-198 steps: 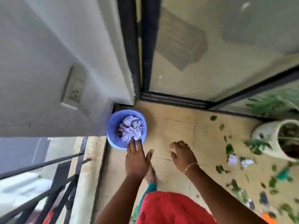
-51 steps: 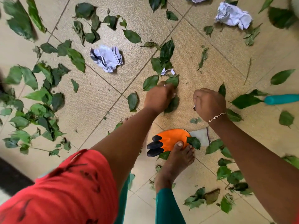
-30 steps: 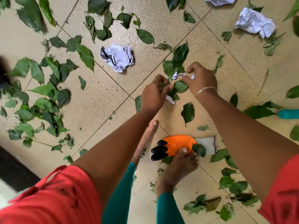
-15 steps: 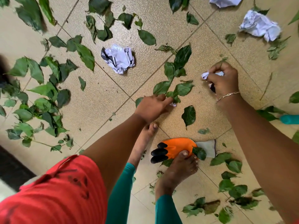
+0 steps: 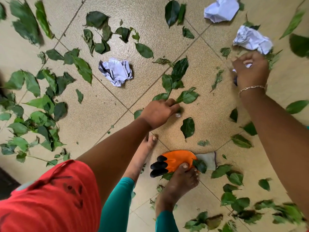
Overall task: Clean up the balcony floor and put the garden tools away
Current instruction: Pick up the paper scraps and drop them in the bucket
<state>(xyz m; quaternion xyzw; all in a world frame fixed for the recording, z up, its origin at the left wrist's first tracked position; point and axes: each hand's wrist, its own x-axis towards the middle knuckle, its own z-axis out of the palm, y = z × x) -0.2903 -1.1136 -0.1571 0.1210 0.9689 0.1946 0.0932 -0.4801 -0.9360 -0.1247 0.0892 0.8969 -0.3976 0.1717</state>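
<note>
Green leaves and crumpled paper lie scattered on the beige tiled floor (image 5: 103,113). My left hand (image 5: 158,113) is low over the floor, fingers curled round a small white scrap beside a leaf (image 5: 187,97). My right hand (image 5: 250,72) is further right, holding small white paper bits in its curled fingers, just below a crumpled paper ball (image 5: 252,41). Another paper ball (image 5: 116,72) lies left of centre, and a third (image 5: 221,9) at the top right. An orange garden glove with black fingertips (image 5: 175,161) lies under my right foot's toes.
My bare feet (image 5: 177,188) stand near the frame's bottom centre. Thick heaps of leaves (image 5: 33,114) cover the left side, with more at the bottom right (image 5: 234,203). A dark strip runs along the lower left edge (image 5: 5,185).
My right hand has moved right and up toward the far crumpled paper, still holding its paper bits. My left hand stays low by the central leaves on the small scrap.
</note>
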